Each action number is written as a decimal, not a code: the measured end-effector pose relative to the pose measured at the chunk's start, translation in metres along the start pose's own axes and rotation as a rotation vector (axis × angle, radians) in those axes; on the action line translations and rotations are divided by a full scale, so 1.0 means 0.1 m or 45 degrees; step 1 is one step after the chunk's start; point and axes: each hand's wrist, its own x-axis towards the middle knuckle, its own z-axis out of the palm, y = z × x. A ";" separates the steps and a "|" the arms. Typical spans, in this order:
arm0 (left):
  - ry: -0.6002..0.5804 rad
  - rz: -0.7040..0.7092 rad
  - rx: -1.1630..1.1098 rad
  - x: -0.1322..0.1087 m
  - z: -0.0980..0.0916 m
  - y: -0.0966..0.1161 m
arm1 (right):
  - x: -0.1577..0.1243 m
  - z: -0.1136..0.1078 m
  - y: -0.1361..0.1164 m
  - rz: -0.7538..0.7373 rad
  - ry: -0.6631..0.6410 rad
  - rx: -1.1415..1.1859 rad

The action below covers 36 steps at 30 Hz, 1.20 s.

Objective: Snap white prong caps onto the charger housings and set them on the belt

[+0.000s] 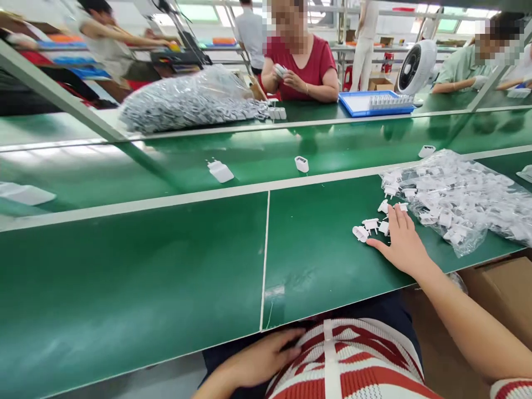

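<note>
My right hand (399, 243) lies on the green bench with its fingers stretched out, over a small group of white plastic plug parts (371, 225). Short pins stick out of some of them. Its thumb is beside the nearest parts, and some parts are partly hidden under the fingers. Just right of it, a clear plastic bag (451, 194) full of similar white plug parts lies with its mouth toward the hand. Down at my lap, below the bench edge, rests my left hand (266, 357), slightly blurred, its fingers loosely extended and nothing in them.
Beyond a pale rail, a green belt carries a white plug adapter (220, 170) and white housings (301, 164). Across it, a person in a red top (307, 66) handles a white piece near a large bag (191, 102), a blue tray (353, 105) and a fan (417, 67).
</note>
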 end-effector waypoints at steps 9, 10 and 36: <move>0.758 0.183 -0.118 -0.11 -1.82 0.81 | 0.40 0.17 -0.17 -0.330 0.112 0.373; 1.052 0.136 -0.123 0.19 -2.04 0.81 | 0.42 0.19 -0.16 -0.354 0.138 0.443; 0.717 0.603 -0.296 1.16 -1.31 0.52 | 0.35 -0.25 -0.58 -0.248 0.102 1.391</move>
